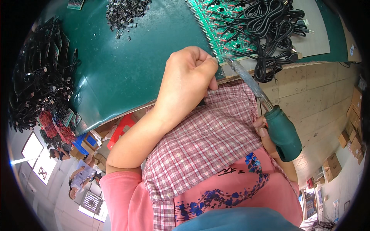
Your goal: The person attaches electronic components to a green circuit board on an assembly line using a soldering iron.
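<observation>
The pink shirt [231, 184] sits below the right hand [266, 133] gripping a soldering iron [269, 115], whose tip could slip off the green circuit board [227, 27] beside the fisted left hand [190, 75].

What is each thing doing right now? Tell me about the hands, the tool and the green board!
Left hand: closed in a fist at the table edge; what it grips is hidden.
Right hand: wrapped around the green handle.
Soldering iron: held, tip at the board's edge.
Green circuit board: lying flat, black cables piled on it.
Small black parts: loose heap on the green table.
</observation>
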Demonstrator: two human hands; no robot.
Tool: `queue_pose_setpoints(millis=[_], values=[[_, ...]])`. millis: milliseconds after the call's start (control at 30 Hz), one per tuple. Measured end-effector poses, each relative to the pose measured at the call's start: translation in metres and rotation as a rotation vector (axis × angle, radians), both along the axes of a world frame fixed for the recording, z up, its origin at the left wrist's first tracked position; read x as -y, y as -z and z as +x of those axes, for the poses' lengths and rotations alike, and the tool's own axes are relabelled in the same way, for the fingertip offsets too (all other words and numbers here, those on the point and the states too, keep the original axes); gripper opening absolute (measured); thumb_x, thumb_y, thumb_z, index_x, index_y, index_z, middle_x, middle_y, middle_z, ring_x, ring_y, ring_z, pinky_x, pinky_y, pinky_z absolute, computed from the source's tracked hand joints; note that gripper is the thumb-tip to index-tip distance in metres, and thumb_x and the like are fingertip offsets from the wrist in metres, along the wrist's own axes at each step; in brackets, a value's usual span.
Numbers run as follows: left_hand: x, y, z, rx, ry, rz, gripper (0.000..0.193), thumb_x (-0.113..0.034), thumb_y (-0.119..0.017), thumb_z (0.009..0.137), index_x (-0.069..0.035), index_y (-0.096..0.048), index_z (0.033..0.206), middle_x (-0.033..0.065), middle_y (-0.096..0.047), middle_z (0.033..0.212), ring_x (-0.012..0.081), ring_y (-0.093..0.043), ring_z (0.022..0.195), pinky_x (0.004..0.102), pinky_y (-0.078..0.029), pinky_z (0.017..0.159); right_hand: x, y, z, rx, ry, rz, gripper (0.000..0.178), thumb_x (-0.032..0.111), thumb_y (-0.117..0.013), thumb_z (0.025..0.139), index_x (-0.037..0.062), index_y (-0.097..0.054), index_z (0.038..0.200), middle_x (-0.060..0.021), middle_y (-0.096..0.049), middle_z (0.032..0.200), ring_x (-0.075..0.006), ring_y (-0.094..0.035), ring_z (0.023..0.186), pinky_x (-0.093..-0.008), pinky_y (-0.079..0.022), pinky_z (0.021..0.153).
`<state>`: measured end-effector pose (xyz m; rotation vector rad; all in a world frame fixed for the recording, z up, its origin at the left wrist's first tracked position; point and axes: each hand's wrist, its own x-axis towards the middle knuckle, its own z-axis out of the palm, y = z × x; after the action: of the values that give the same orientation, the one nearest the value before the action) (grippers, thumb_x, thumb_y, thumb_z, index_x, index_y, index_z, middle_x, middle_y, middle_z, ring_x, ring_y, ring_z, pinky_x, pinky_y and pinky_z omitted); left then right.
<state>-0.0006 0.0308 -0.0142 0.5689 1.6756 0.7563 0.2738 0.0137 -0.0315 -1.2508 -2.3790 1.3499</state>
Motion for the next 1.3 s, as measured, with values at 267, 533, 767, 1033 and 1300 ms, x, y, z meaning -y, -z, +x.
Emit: queue_pose_setpoints(millis=[267,533,767,1033,1300], values=[[0.001,0.002,-0.001,0.004,-0.007,0.007,0.018,-0.015,-0.056,0.088,0.002,-0.059,0.082,0.0041,-0.058,0.058,0.0061,-0.047,0.045,0.0194,-0.036,0.042,-0.006,-0.008,-0.003,0.053,-0.046,-0.064,0.011,0.007,-0.059,0.082,0.0014,-0.058,0.091,-0.0095,-0.060,0.082,-0.0191,-0.057,0.074,-0.0293,-0.046,0.069],[0.001,0.001,-0.001,-0.001,-0.005,0.009,0.018,-0.014,-0.055,0.088,0.002,-0.059,0.082,0.0040,-0.058,0.058,0.0062,-0.048,0.045,0.0196,-0.037,0.042,0.002,-0.007,-0.001,0.011,0.049,0.003,0.028,0.018,-0.071,0.066,0.0136,-0.065,0.093,-0.0063,-0.063,0.082,-0.0270,-0.062,0.067,-0.0363,-0.050,0.059],[0.001,-0.001,-0.003,-0.002,0.005,-0.021,0.018,-0.015,-0.056,0.088,0.001,-0.059,0.084,0.0036,-0.058,0.059,0.0062,-0.048,0.046,0.0193,-0.037,0.043,-0.001,-0.007,-0.005,0.175,0.039,-0.038,0.021,0.017,-0.071,0.067,0.0143,-0.067,0.088,-0.0066,-0.064,0.078,-0.0275,-0.063,0.068,-0.0359,-0.051,0.059],[0.002,-0.003,-0.005,0.045,-0.009,-0.019,0.018,-0.017,-0.056,0.089,0.001,-0.060,0.087,0.0032,-0.059,0.061,0.0057,-0.049,0.047,0.0189,-0.038,0.044,-0.003,-0.006,0.001,0.032,-0.019,-0.004,0.010,0.010,-0.060,0.079,0.0020,-0.060,0.085,-0.0091,-0.061,0.076,-0.0216,-0.059,0.070,-0.0303,-0.046,0.066],[0.001,-0.003,-0.008,0.049,-0.036,-0.021,0.018,-0.017,-0.055,0.089,0.000,-0.060,0.088,0.0029,-0.059,0.061,0.0050,-0.048,0.047,0.0183,-0.038,0.045,-0.002,-0.010,0.000,0.111,0.021,-0.046,0.023,0.014,-0.069,0.067,0.0156,-0.068,0.089,-0.0069,-0.065,0.086,-0.0267,-0.062,0.068,-0.0360,-0.050,0.058]])
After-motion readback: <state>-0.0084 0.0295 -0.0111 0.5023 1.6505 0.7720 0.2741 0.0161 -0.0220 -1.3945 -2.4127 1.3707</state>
